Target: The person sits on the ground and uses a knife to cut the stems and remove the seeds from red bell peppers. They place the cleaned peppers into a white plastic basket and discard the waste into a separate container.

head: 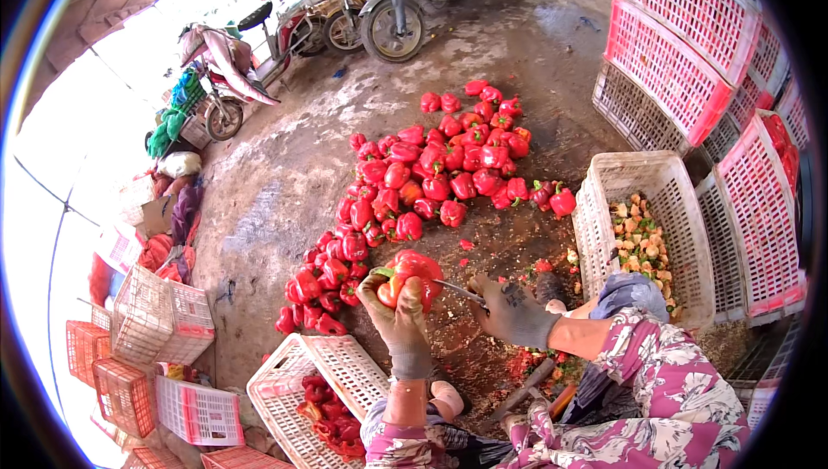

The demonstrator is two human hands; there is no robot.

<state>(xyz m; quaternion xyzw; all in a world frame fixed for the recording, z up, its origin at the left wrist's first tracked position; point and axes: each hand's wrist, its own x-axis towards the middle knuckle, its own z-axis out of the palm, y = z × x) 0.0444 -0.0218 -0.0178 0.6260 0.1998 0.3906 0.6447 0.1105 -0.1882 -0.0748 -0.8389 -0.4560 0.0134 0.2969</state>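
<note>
My gloved left hand (401, 320) holds up a red bell pepper (419, 273) with a green stem and an orange patch. A knife (460, 290) is gripped in my gloved right hand (514, 315), and its blade reaches the pepper's right side. How deep the tip sits is hidden. Beyond both hands, a long heap of whole red bell peppers (436, 174) lies on the floor. To my left, a white plastic crate (278, 398) contains cut red pepper pieces (331, 418). On my right, another white crate (676, 210) holds pale cores with green stems (640, 239).
Stacked pink and white crates (679, 48) rise at the right, one filled with red peppers (779, 145). More crates (162, 313) and bundled sacks stand at left. Motorbikes (388, 25) are parked at the back. Pepper scraps (517, 365) litter the wet concrete floor (272, 178) by my feet.
</note>
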